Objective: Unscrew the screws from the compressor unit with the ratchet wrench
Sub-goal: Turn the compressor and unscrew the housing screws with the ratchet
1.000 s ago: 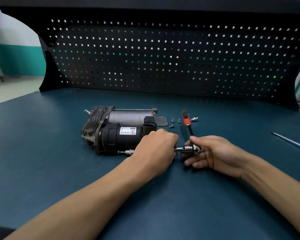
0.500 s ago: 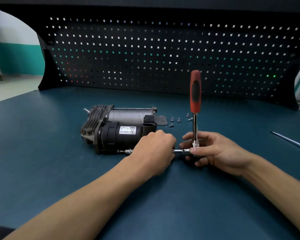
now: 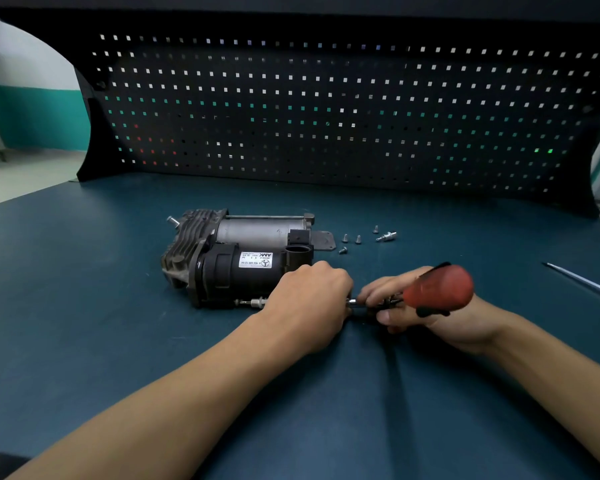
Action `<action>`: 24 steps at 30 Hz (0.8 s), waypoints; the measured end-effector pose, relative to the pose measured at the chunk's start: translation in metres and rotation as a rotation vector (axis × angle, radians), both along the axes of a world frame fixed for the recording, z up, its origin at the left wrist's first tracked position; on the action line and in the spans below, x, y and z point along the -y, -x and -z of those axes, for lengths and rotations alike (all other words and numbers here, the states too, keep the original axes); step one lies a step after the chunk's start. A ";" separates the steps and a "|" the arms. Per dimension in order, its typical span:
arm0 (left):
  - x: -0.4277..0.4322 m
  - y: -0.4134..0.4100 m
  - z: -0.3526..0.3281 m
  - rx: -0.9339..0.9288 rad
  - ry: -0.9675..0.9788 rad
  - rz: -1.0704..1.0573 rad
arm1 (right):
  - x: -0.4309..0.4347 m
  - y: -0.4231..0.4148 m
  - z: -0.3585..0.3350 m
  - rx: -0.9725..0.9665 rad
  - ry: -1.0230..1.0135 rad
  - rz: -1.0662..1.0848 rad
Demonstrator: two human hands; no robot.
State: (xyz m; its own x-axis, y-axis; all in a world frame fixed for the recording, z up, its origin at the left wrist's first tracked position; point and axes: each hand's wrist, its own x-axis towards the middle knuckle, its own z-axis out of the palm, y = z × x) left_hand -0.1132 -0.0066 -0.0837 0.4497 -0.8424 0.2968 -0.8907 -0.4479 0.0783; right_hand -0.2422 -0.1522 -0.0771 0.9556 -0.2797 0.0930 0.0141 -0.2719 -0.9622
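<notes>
- The compressor unit [image 3: 239, 258] lies on its side on the blue bench [image 3: 84, 323], in the same spot as in the earlier frames, its white label facing up.
- The left hand [image 3: 309, 299] stays at the unit's right end, knuckles up, fingers curled in around the silver extension bar [image 3: 352, 301] that comes out from under it; the fingertips themselves are hidden.
- The right hand [image 3: 430, 317] grips the ratchet wrench [image 3: 437, 289] at its head, fingers [image 3: 378, 292] wrapped over the metal and thumb below.
- The main change is the wrench's red handle: a second ago it lay pointing away toward the pegboard [image 3: 326, 116], half a second ago it stood upright, and now it has swung down toward the camera, covering part of the right hand.
- Four loose screws [image 3: 343, 239] and a silver fitting [image 3: 386, 236] sit on the bench just behind the hands, unmoved.
- A thin metal rod [image 3: 582, 282] lies well apart at the right, also unmoved.
</notes>
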 end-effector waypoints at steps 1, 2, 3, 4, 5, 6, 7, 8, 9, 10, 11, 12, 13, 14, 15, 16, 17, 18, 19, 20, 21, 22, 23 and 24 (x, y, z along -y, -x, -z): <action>0.000 0.000 0.000 -0.005 0.000 -0.001 | 0.001 0.000 0.001 -0.004 -0.006 0.012; 0.000 0.000 0.000 -0.013 0.001 -0.001 | 0.002 -0.001 0.002 -0.012 -0.010 0.018; 0.000 0.000 0.000 -0.026 0.001 0.001 | 0.003 -0.002 0.003 -0.026 -0.018 0.018; 0.001 0.000 0.000 -0.041 0.000 0.003 | 0.005 -0.003 0.004 -0.045 -0.033 0.010; 0.001 0.001 -0.001 -0.055 0.000 0.006 | 0.006 -0.005 0.004 -0.069 -0.052 0.002; 0.001 0.001 -0.001 -0.065 0.003 0.011 | 0.007 -0.006 0.005 -0.093 -0.070 -0.005; 0.001 0.001 -0.001 -0.071 0.009 0.015 | 0.008 -0.007 0.005 -0.112 -0.085 -0.005; 0.000 0.001 -0.001 -0.077 0.018 0.019 | 0.009 -0.008 0.006 -0.122 -0.100 0.001; 0.000 0.001 -0.001 -0.083 0.029 0.020 | 0.010 -0.009 0.005 -0.123 -0.118 0.010; 0.000 0.002 -0.002 -0.090 0.037 0.021 | 0.010 -0.009 0.005 -0.121 -0.138 0.016; -0.001 0.002 -0.002 -0.094 0.041 0.022 | 0.010 -0.009 0.004 -0.121 -0.159 0.021; -0.001 0.002 -0.003 -0.095 0.043 0.024 | 0.009 -0.009 0.004 -0.122 -0.177 0.028; -0.001 0.002 -0.003 -0.094 0.043 0.026 | 0.007 -0.010 0.003 -0.125 -0.192 0.039; -0.001 0.002 -0.004 -0.093 0.044 0.028 | 0.006 -0.010 0.002 -0.129 -0.205 0.050; -0.001 0.002 -0.004 -0.094 0.045 0.030 | 0.006 -0.011 0.002 -0.136 -0.217 0.061; -0.001 0.003 -0.004 -0.096 0.047 0.032 | 0.005 -0.011 0.002 -0.145 -0.231 0.071; -0.002 0.003 -0.004 -0.097 0.046 0.033 | 0.005 -0.011 0.002 -0.156 -0.249 0.078; -0.002 0.003 -0.005 -0.097 0.043 0.035 | 0.005 -0.011 0.001 -0.169 -0.267 0.084; -0.002 0.004 -0.005 -0.097 0.039 0.037 | 0.005 -0.011 0.001 -0.184 -0.283 0.090; -0.002 0.005 -0.006 -0.101 0.038 0.040 | 0.006 -0.011 0.001 -0.197 -0.295 0.098; -0.003 0.005 -0.006 -0.108 0.039 0.040 | 0.007 -0.011 0.001 -0.207 -0.306 0.106; -0.003 0.005 -0.007 -0.115 0.044 0.042 | 0.008 -0.011 0.001 -0.213 -0.321 0.110; -0.003 0.004 -0.007 -0.120 0.049 0.042 | 0.009 -0.012 0.001 -0.219 -0.337 0.108; -0.003 0.004 -0.008 -0.121 0.052 0.042 | 0.010 -0.012 0.001 -0.226 -0.352 0.102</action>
State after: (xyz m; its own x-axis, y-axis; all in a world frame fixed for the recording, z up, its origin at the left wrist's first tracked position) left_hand -0.1171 -0.0031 -0.0757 0.4500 -0.8458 0.2865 -0.8909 -0.4032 0.2089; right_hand -0.2304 -0.1620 -0.0780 0.9069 -0.3511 -0.2331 -0.2174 0.0841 -0.9724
